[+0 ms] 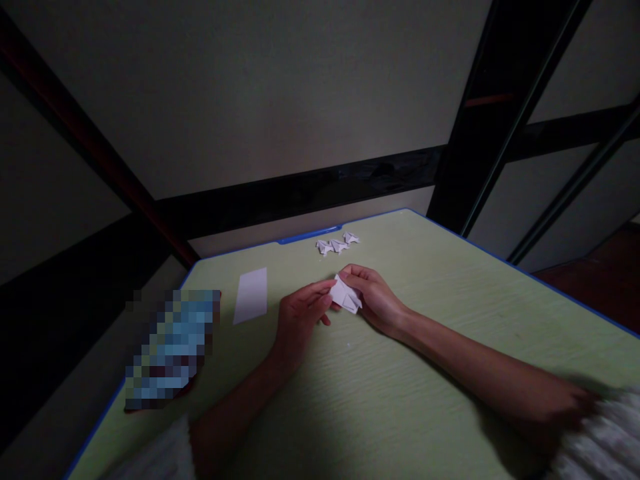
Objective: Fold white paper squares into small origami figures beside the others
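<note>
A small piece of folded white paper (346, 297) is held between my two hands above the table's middle. My left hand (304, 308) pinches its left edge with thumb and fingertips. From the right, my right hand (373, 293) grips the paper, its thumb on top and the fingers partly hidden behind. Angled flaps and creases show on the paper's near side. Beyond my hands, three small folded paper figures (338, 246) stand in a row near the table's far edge. A flat white paper sheet (251, 295) lies to the left of my left hand.
The light green table (450, 400) has a blue rim and a blue handle (310, 235) at its far edge. A pixelated object with a bluish surface (173, 353) lies at the left edge. Pale panels with dark bands (310, 193) rise behind the table.
</note>
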### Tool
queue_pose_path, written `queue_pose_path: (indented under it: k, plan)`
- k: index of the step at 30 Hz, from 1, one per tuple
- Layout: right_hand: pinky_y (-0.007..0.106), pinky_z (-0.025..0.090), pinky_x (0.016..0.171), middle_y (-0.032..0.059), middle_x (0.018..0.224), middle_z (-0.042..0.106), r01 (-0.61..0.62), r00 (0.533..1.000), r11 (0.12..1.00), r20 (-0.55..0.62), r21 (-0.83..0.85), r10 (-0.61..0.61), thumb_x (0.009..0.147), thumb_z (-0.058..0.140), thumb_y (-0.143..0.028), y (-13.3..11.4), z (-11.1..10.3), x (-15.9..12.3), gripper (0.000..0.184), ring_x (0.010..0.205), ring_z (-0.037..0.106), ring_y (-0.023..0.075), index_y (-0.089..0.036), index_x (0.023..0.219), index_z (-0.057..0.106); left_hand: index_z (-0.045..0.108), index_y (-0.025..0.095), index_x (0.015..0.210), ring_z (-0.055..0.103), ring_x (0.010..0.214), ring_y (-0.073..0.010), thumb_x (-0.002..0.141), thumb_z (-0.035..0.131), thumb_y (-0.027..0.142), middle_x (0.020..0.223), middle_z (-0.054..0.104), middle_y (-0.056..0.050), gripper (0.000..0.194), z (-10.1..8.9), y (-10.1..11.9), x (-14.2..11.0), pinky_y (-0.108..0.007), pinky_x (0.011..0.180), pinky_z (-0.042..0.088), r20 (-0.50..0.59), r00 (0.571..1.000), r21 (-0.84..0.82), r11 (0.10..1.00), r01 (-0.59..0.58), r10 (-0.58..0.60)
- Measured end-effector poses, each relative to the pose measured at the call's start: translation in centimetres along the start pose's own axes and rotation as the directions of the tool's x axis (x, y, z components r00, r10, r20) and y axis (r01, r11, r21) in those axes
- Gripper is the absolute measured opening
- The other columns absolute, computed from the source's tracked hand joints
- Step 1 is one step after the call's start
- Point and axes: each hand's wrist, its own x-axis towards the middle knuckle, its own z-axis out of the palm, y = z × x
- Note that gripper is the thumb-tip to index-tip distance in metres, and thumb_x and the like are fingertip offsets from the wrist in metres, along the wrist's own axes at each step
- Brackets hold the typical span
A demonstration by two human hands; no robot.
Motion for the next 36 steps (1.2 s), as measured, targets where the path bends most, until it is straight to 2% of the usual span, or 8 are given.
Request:
queue_pose_path:
  k: [9,14,20,29,36]
  plan:
    - [0.023,0.035,0.044,-0.0011,0.047,0.055,-0.015,1.000,1.000,0.006,-0.007,0.015,0.066,0.052,-0.022,0.06,0.08,0.05,0.013,0.040,0.051,0.0105,-0.015,0.058,0.045,0.067,0.016,0.076,0.053,0.052,-0.0089,0.060,0.058,0.016,0.061,0.061,0.000,0.018,-0.05,-0.05,-0.06,-0.017,0.040,0.038,0.016,1.000,0.009,1.000,0.013,-0.013]
    - [0.019,0.026,0.040,-0.0047,0.044,0.047,0.025,0.999,0.996,0.039,-0.082,-0.021,0.064,0.057,-0.025,0.44,-0.05,0.02,0.016,0.038,0.040,0.0058,-0.014,0.057,0.047,0.065,0.016,0.068,0.044,0.040,-0.0044,0.060,0.058,0.014,0.051,0.054,0.005,0.011,0.06,0.16,-0.11,-0.015,0.038,0.036,0.000,1.000,0.143,0.990,-0.001,0.001]
    - [0.020,0.022,0.041,-0.0059,0.045,0.044,0.040,0.999,0.993,0.039,-0.113,-0.036,0.062,0.060,-0.031,0.65,-0.17,0.04,0.022,0.040,0.035,0.0046,-0.014,0.057,0.047,0.061,0.015,0.060,0.044,0.041,-0.0038,0.059,0.061,0.017,0.059,0.055,0.004,0.002,0.31,0.08,0.11,-0.015,0.036,0.034,-0.032,0.999,0.251,0.968,-0.010,0.019]
    - [0.022,0.022,0.046,-0.0042,0.047,0.046,0.033,0.993,0.986,0.118,-0.164,-0.013,0.058,0.064,-0.036,0.70,-0.35,0.12,0.027,0.044,0.037,0.0067,-0.013,0.059,0.050,0.055,0.015,0.059,0.042,0.037,-0.0046,0.062,0.060,0.020,0.047,0.052,0.005,0.008,0.20,0.11,0.23,-0.016,0.036,0.034,-0.168,0.985,0.205,0.979,-0.003,0.039]
    - [0.022,0.023,0.046,-0.0038,0.045,0.045,0.047,0.988,0.960,0.156,-0.275,-0.004,0.060,0.061,-0.039,0.78,-0.47,0.02,0.028,0.043,0.037,0.0076,-0.014,0.056,0.050,0.051,0.015,0.060,0.043,0.037,-0.0054,0.064,0.058,0.022,0.043,0.051,0.006,0.011,0.18,-0.01,0.12,-0.015,0.036,0.033,-0.157,0.987,0.181,0.983,0.006,0.023]
